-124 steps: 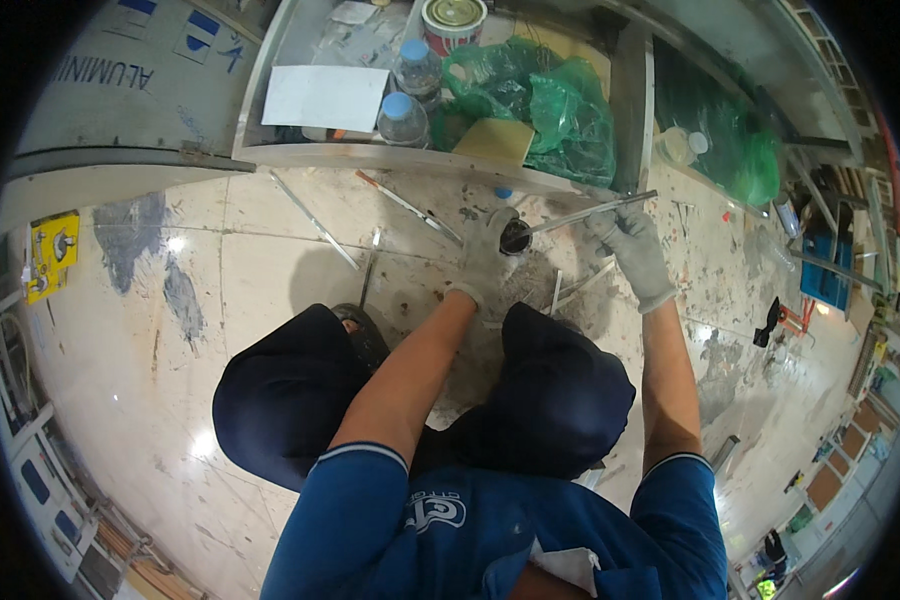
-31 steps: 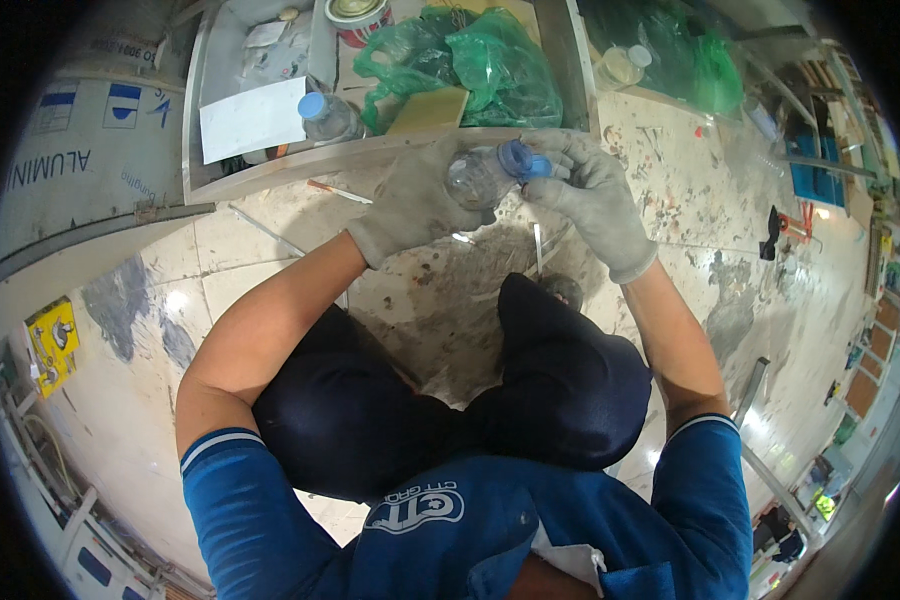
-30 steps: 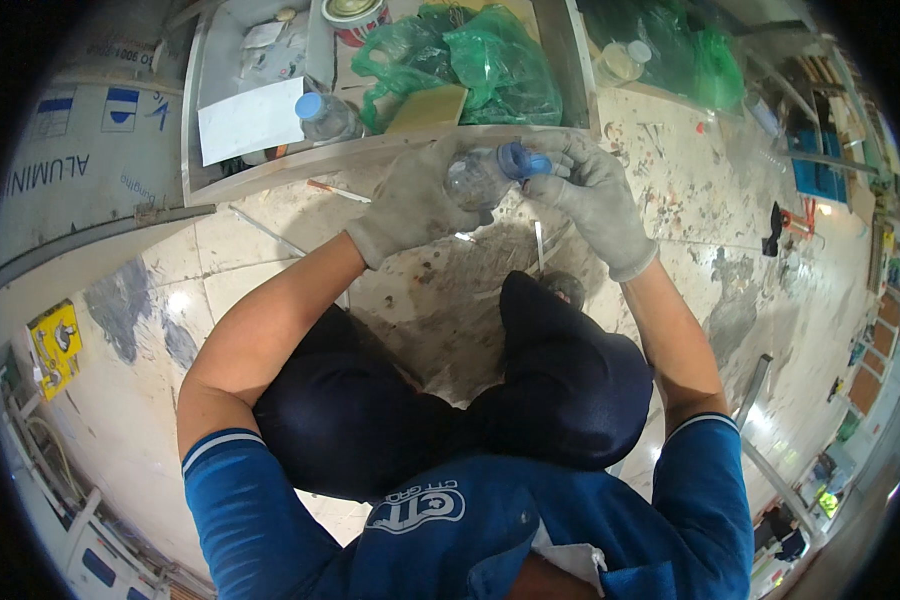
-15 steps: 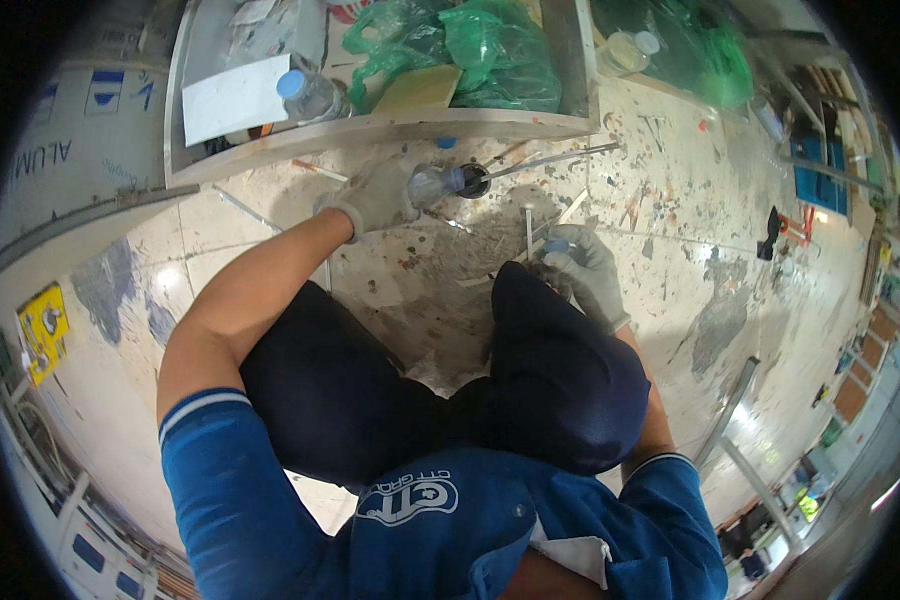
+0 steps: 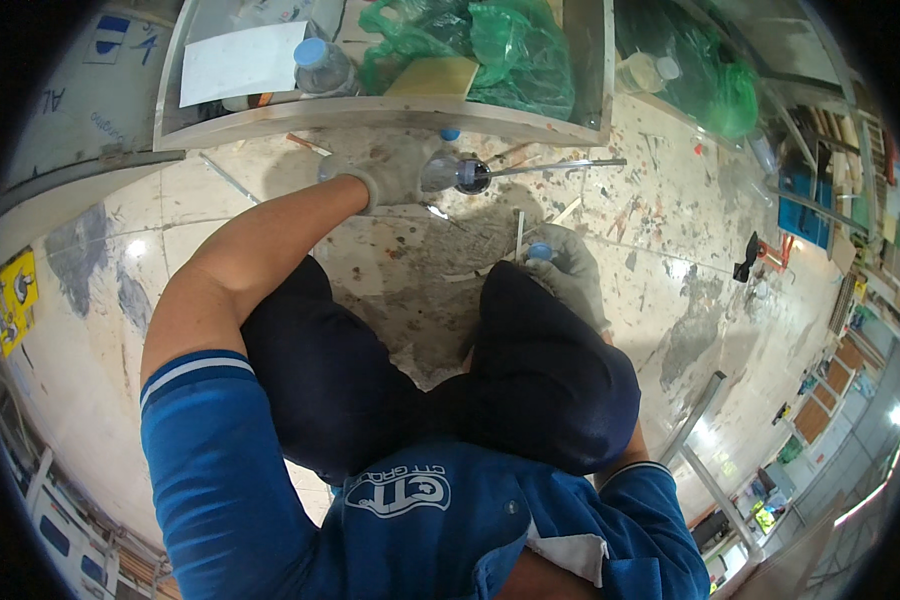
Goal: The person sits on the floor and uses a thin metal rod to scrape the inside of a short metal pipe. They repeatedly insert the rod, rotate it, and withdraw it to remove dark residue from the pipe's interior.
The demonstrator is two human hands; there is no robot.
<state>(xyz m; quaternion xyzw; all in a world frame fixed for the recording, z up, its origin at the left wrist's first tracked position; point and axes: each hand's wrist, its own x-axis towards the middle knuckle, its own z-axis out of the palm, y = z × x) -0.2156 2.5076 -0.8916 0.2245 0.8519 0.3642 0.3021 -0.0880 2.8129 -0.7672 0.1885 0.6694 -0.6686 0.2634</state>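
Observation:
My left hand (image 5: pixel 385 172), in a grey-white work glove, is closed round a clear plastic bottle (image 5: pixel 438 174). The bottle lies tilted on its side, its neck pointing right at the mouth of a small dark cup (image 5: pixel 478 177). A long thin metal strip (image 5: pixel 565 166) rests with one end at the cup and reaches out to the right. Beside my right knee, my gloved right hand (image 5: pixel 574 274) has its fingers closed at a blue cap (image 5: pixel 540 251). Whether a bottle is under that cap is hidden by the hand and knee.
Ahead stands a wide, open-topped box (image 5: pixel 390 112) holding a capped bottle (image 5: pixel 322 68), white sheets and green plastic bags (image 5: pixel 515 60). Another blue cap (image 5: pixel 450 134) lies by its edge. Thin offcuts (image 5: pixel 519 235) litter the stained floor. Metal bars (image 5: pixel 692 418) lie right.
The view has shifted slightly, so the box sits a little further right and lower. Both hands keep their holds, and the left bottle remains tilted at the cup.

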